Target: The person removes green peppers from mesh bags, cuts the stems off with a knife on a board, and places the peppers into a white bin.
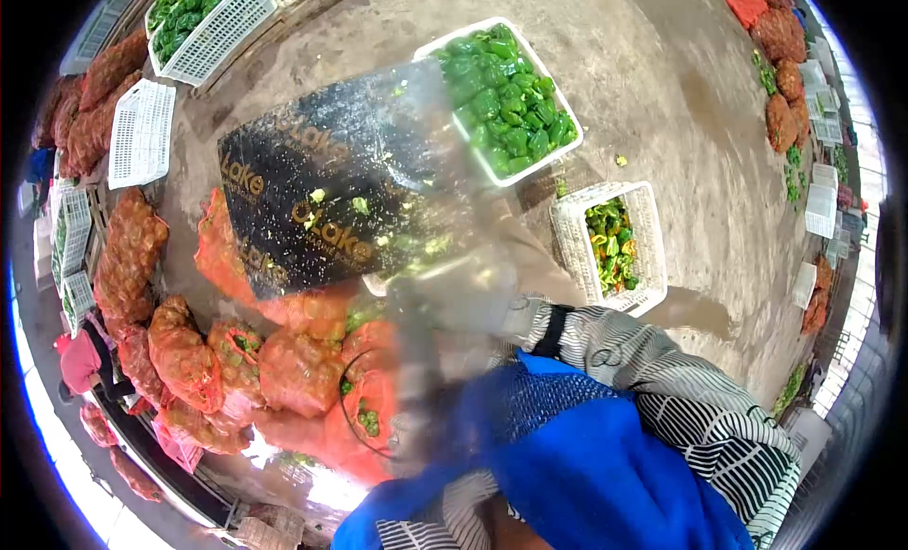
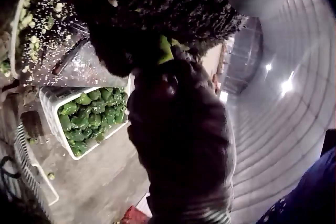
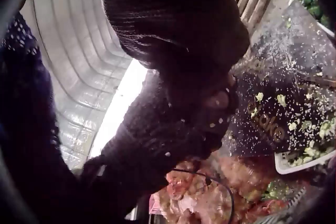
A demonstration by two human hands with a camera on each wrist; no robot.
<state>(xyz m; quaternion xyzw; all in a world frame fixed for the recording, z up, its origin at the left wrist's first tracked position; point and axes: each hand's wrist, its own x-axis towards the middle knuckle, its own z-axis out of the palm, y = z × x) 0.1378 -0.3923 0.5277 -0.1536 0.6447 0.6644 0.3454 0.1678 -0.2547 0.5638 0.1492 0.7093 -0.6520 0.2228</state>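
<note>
In the left wrist view my left hand (image 2: 184, 129), in a dark glove with a striped cuff, reaches up and grips a bright green pepper (image 2: 165, 49), mostly hidden by both hands. My right hand (image 2: 210, 22), in a dark, rough-textured glove, lies close against the pepper from above. Seen from the right wrist, the right hand (image 3: 157, 124) is flecked with pale bits, and the left hand (image 3: 199, 50) overlaps it; I cannot tell what its fingers hold. A blur covers both hands in the head view. Beside them is a dark lettered board (image 1: 331, 209), strewn with seeds and pepper scraps.
A white crate of green peppers (image 1: 577, 139) stands past the board. To its right, a white basket (image 1: 653, 257) holds green and yellow pieces. Filled red mesh bags (image 1: 293, 370) crowd the left. A brown stick-like handle (image 3: 317, 80) lies on the board.
</note>
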